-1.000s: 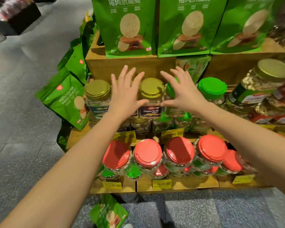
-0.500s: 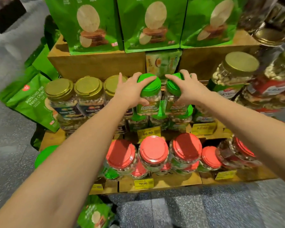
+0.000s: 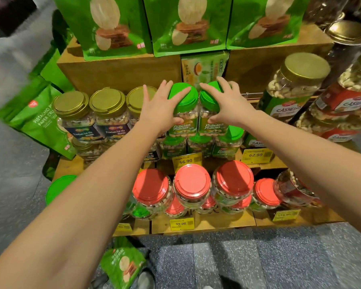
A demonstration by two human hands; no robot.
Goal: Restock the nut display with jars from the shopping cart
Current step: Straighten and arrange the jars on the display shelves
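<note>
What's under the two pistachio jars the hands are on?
Three more green-lidded jars in a lower row, behind the 56.90 tag. Anything further back is covered by the top jars.

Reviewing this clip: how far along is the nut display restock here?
Looks done: Premium Nut Mix jars and red-lidded jars fill their rows. In hand: the left hand grips the left pistachio jar, the right hand the right pistachio jar, both on the stack's upper layer. Left: the lower pistachio jar beside them has nothing on top; the cart is out of view.
</note>
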